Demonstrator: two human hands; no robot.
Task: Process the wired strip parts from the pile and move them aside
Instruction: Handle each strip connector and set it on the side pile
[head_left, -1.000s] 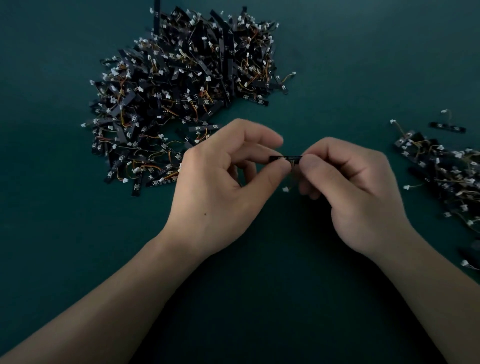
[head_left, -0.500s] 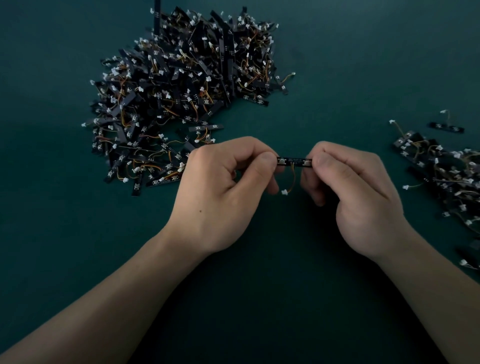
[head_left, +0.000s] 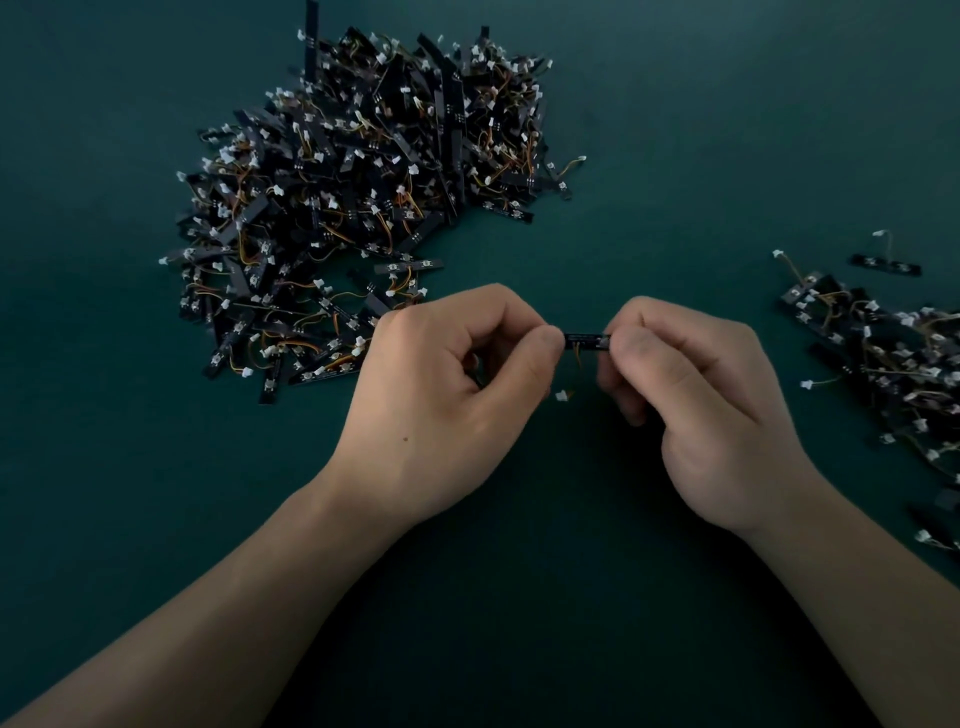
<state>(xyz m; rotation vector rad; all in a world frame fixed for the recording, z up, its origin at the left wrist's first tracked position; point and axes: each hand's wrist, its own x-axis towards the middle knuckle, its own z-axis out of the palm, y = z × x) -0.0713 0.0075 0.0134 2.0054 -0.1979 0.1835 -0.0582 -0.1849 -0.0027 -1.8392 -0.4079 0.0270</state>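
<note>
Dark green surface (head_left: 675, 130), with the unprocessed pile (head_left: 363, 197) far left and the set-aside heap (head_left: 893, 364) at right. The left hand (head_left: 447, 395) and right hand (head_left: 701, 400) each pinch one end of a strip (head_left: 584, 340), its long axis left–right; the right hand lies nearer the heap.

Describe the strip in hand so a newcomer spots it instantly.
Below the big pile, the left hand and right hand meet at centre. Pinched between them is a short black strip, white connector dangling beneath. It alone is held; all others lie loose.
</note>
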